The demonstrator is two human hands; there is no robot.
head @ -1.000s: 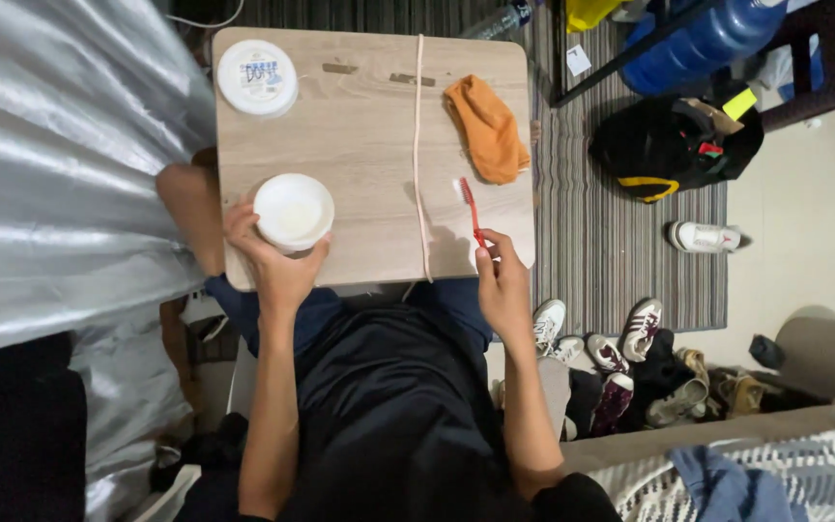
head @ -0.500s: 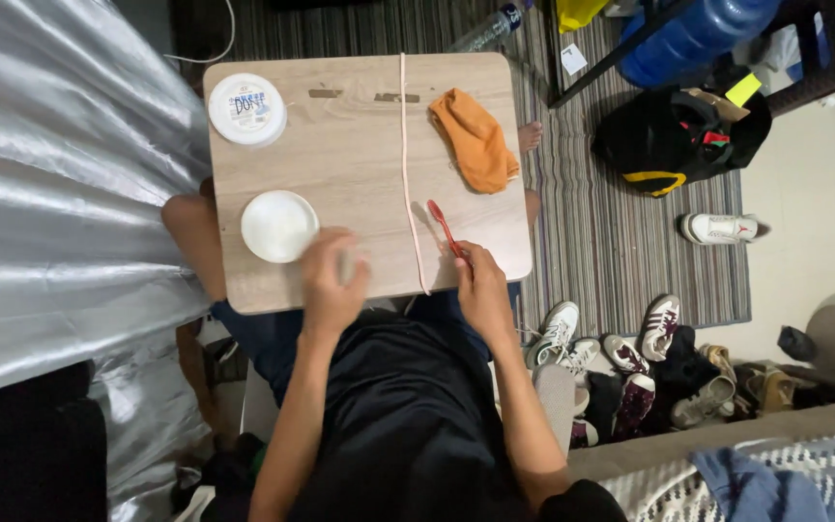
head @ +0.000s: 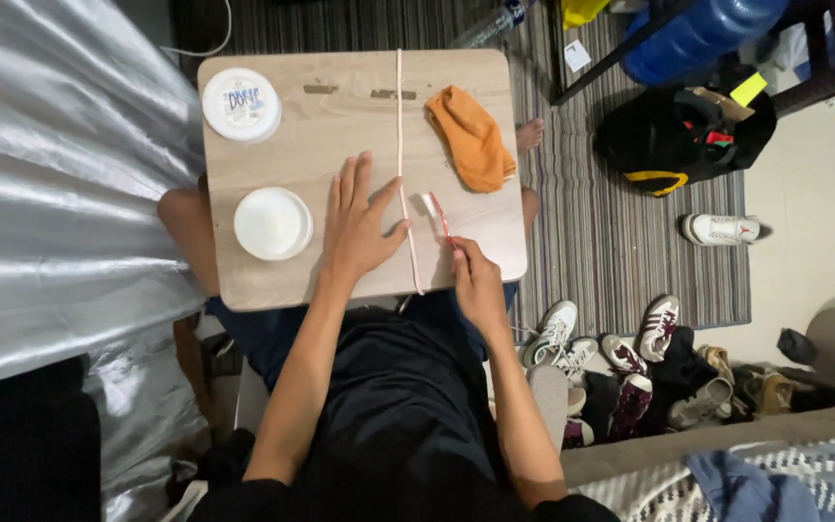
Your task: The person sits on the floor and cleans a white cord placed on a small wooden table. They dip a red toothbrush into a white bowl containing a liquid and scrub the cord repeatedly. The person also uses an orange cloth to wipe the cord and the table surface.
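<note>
**Here, a toothbrush held at the near edge of a small table**

Close in, the right hand (head: 475, 280) pinches the handle of a red toothbrush (head: 440, 217), its fingers closed narrowly around the lower end so the bristled head points away from the body and lies over the wooden table (head: 340, 121). Just left of it, the left hand (head: 359, 227) lies flat with fingers spread wide, holding nothing, seemingly pressing to steady the tabletop. A pale strip (head: 403, 164) runs between the two hands along the table's length. Left of the flat hand sits an open white tub (head: 273, 224); beyond it, at the far corner, its round lid (head: 241, 103). Beyond the right hand lies a crumpled orange cloth (head: 471, 140), within easy reach.
</note>
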